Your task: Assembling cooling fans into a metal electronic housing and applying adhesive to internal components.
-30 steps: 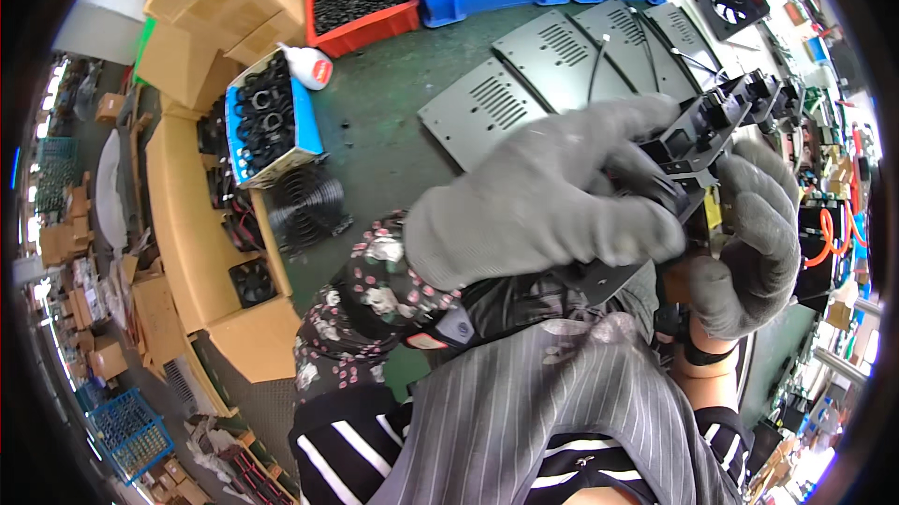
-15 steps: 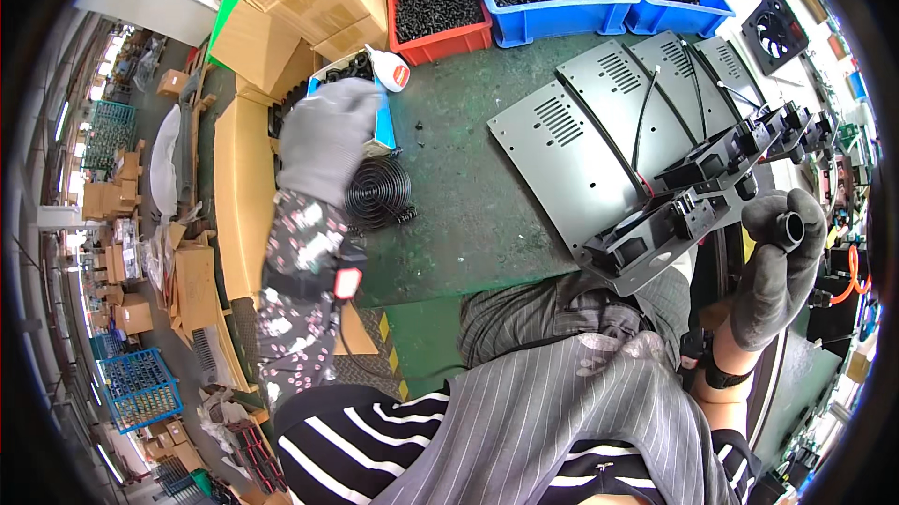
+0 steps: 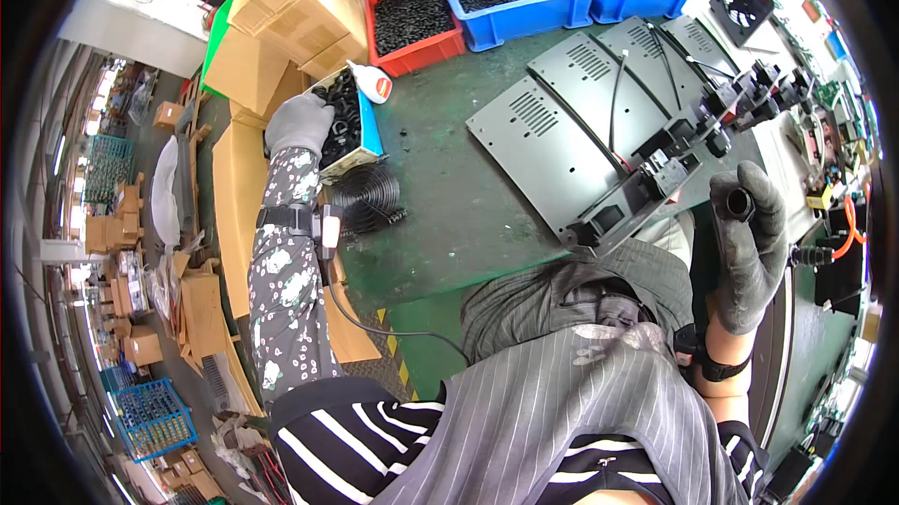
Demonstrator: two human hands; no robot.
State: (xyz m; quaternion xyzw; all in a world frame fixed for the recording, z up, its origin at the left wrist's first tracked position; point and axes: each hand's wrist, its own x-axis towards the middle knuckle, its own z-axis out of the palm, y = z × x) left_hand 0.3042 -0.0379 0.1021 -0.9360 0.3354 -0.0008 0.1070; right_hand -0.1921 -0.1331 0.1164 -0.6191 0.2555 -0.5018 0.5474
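My left hand, in a grey glove, is at the left side of a small blue-and-white box filled with black plastic parts. Its fingers point away and down, mostly out of sight, so I cannot tell what they grip. My right hand, gloved in darker grey, is raised on the right with its fingers curled round a black tube-shaped part. The hollow round end of that part faces up. Left of this hand, grey metal panels with slots lie overlapping, black brackets along their near edge.
A coil of black wire lies beside the box, and a white bottle stands behind it. Red and blue bins of small black parts line the back. Cardboard boxes stack up left; a black fan stands far right.
My left hand has drawn back and left, uncovering the black parts in the box. My right hand, still holding the tube-shaped part, has shifted slightly left and up in the picture.
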